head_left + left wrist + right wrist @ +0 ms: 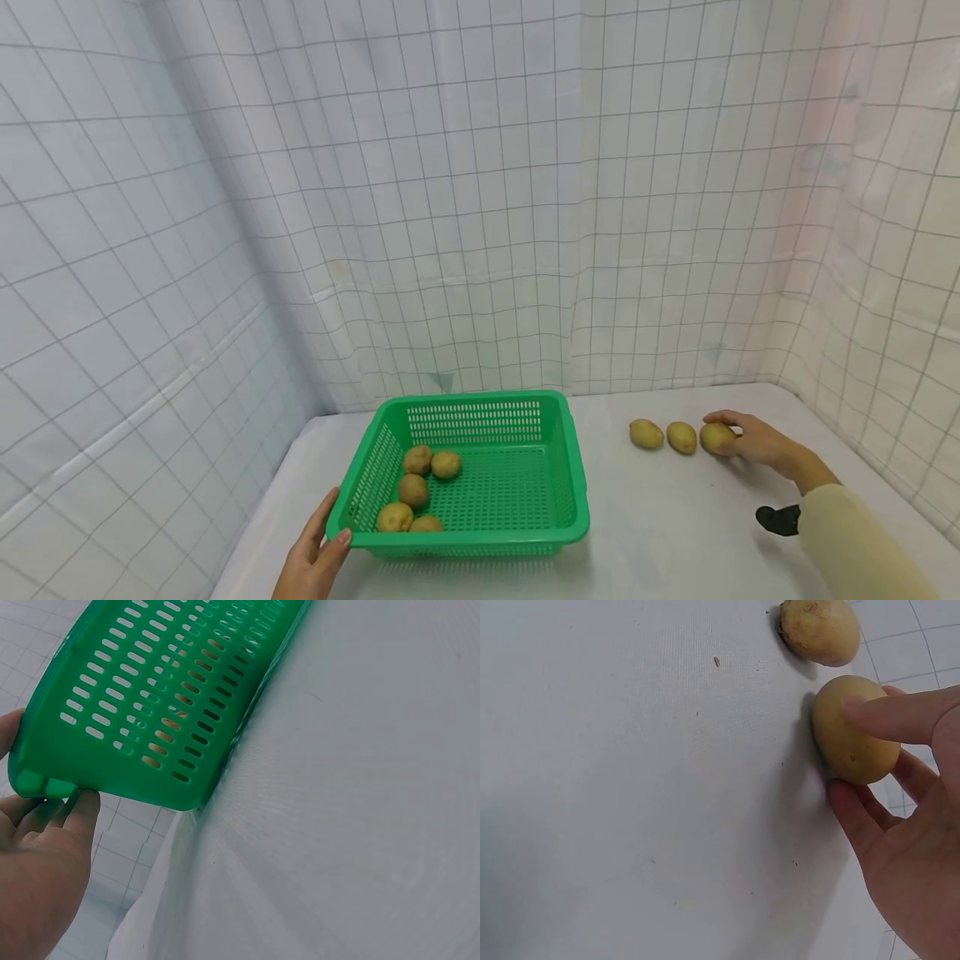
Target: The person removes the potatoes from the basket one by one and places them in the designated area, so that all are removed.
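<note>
A green plastic basket (480,540) with slotted walls stands on the white table, several potatoes (413,492) gathered along its left side. At its near left corner my left hand (311,554) grips the rim, thumb on top; the left wrist view shows fingers (82,814) curled under the basket's edge. Far to the right, my right hand (761,442) holds the rightmost potato (717,438) of a row of three. In the right wrist view the thumb lies across that potato (851,739) and the other fingers reach around its far side, low by the table surface.
Two more potatoes, a middle one (682,437) and a left one (646,434), lie in the row between the basket and my right hand. White grid-patterned cloth (480,250) hangs behind and on both sides. Small dark crumbs (717,661) dot the white table (652,533).
</note>
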`<state>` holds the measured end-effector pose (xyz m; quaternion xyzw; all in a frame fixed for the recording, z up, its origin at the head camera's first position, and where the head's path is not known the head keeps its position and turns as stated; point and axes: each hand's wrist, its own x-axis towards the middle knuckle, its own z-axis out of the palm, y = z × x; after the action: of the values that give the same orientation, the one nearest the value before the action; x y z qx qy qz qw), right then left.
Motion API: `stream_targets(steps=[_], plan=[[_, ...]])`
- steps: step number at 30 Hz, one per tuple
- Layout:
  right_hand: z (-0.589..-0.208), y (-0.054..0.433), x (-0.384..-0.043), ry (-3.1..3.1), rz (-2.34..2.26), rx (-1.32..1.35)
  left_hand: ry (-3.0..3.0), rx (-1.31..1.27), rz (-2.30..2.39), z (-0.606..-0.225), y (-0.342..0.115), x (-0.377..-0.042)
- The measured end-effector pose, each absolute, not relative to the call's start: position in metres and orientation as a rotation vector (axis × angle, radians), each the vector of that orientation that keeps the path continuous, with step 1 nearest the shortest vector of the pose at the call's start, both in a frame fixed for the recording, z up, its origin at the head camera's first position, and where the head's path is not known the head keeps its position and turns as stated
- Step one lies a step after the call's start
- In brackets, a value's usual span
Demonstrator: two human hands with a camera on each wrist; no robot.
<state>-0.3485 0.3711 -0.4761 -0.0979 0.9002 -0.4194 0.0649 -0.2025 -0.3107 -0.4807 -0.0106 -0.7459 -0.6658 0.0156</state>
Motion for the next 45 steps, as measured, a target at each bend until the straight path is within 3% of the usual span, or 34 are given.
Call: stream_targets(steps=[24, 45], plan=[[-0.450, 0.377, -0.350, 2.749, -1.230, -0.389, -2.303, -0.031, -2.093, -0.482, -0.309, -0.204], [-0.421, 0.329, -0.361, 2.691, -1.255, -0.515, -2.300, -0.016, -2.090, -0.481, -0.310, -0.207]])
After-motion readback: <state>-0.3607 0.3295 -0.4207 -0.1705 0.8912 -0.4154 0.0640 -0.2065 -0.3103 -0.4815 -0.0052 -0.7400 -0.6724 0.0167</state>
